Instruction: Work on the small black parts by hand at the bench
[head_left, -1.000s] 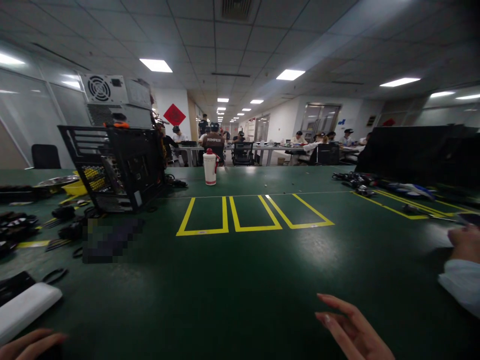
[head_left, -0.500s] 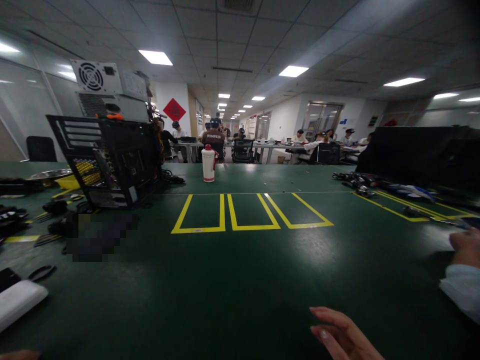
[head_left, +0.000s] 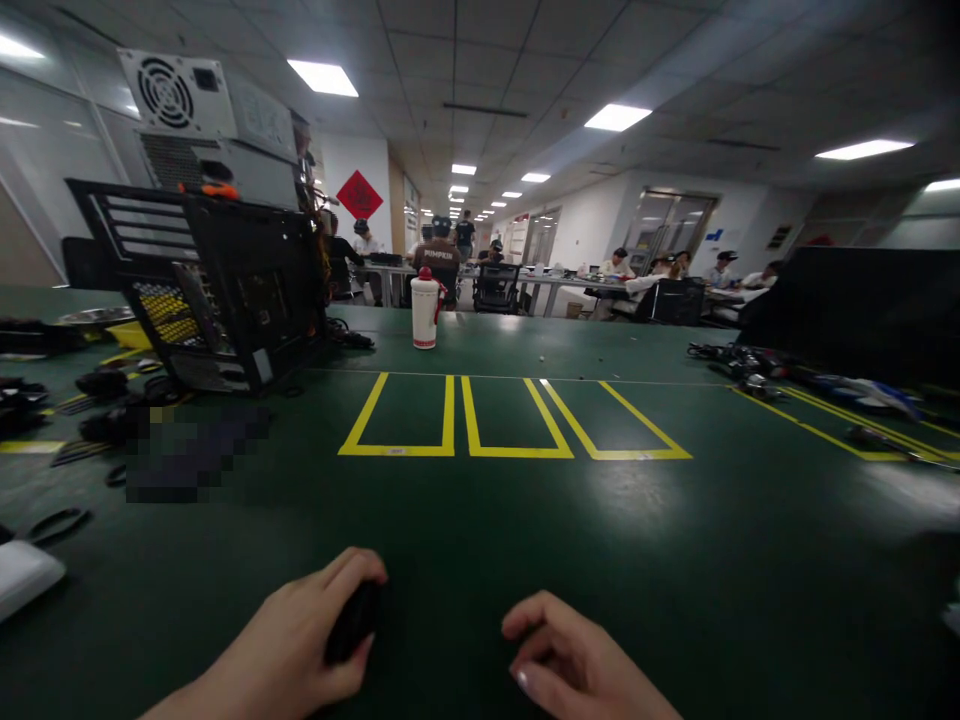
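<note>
My left hand (head_left: pixel 300 625) grips a small black rounded object (head_left: pixel 354 620), fingers over its top and thumb beneath. Its exact kind is hidden by the fingers and the dark picture. To the right, my right hand (head_left: pixel 574 655) has loosely bent fingers, with a gap between thumb and forefinger and nothing visible in it. Both hands are over the near part of the green table (head_left: pixel 435 510), apart from each other. Beyond them, yellow tape outlines (head_left: pixel 517 452) mark three areas on the tabletop.
At left stand an open black computer case (head_left: pixel 247 300) and stacked power supplies (head_left: pixel 180 95). A white bottle (head_left: pixel 424 315) with a red lid stands farther back. Cables (head_left: pixel 739 372) lie at right before a dark screen-like panel (head_left: pixel 862 300). A white object (head_left: pixel 26 578) lies at near left.
My left hand has come in from the lower left with the black object. My right hand has moved left. Another person's hand at right has left view. The camera view has shifted slightly.
</note>
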